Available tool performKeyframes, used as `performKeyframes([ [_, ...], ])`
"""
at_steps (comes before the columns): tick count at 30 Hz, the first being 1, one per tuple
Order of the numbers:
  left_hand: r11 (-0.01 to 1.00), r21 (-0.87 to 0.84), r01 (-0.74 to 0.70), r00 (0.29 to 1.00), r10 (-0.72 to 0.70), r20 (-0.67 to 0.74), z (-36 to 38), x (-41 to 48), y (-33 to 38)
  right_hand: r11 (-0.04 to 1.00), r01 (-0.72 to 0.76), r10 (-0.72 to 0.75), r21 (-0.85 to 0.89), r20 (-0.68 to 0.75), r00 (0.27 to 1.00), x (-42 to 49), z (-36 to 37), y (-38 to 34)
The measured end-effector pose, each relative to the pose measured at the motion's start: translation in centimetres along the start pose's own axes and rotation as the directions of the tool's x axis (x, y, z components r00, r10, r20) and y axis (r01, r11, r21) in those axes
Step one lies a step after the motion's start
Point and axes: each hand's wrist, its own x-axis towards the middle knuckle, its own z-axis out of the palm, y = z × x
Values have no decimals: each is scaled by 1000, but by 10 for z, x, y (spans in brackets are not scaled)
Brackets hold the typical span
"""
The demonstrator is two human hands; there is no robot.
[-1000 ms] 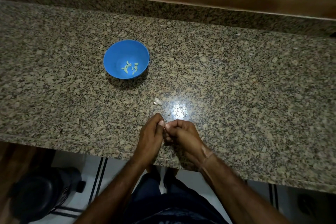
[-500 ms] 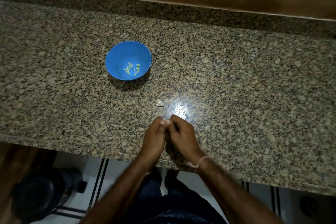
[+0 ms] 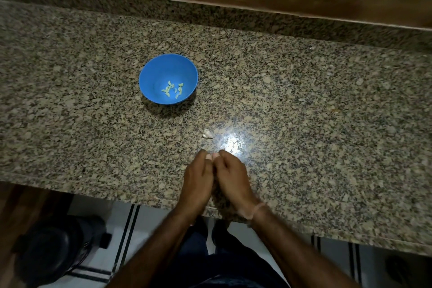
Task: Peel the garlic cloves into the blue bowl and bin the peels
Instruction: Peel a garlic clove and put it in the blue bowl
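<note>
Though dimly lit, shows the blue bowl (image 3: pixel 149 77) left of the bench (image 3: pixel 327 124) middle, holding several pale yellow-green garlic cloves (image 3: pixel 173 90). Finds one pale scrap (image 3: pixel 207 133) between bowl and front edge. Finds hands at that edge, left hand (image 3: pixel 197 182) and right hand (image 3: pixel 230 175) curled, fingertips touching; cannot tell whether pinching anything.

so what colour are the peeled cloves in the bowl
Pale yellow-green cloves inside the blue bowl; head view shows it.

Speckled granite countertop (image 3: pixel 304 112), kinda glossy with a light glare up front. On it: a blue bowl (image 3: pixel 156 70) toward the back-left and one small pale scrap (image 3: pixel 207 133) beside the glare.
</note>
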Motion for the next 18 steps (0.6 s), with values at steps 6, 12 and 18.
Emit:
performKeyframes([
  [6,955,-164,248,963,-225,146,-3,7,7,996,79,-78,-27,48,996,0,-8,3],
  [12,865,-397,308,951,-282,123,-1,12,2,976,43,-51,-212,-33,998,-1,-2,1],
  [18,963,242,-121,987,142,-72,-1,7,-11,950,-224,196,217,147,970,9,-14,-7],
])
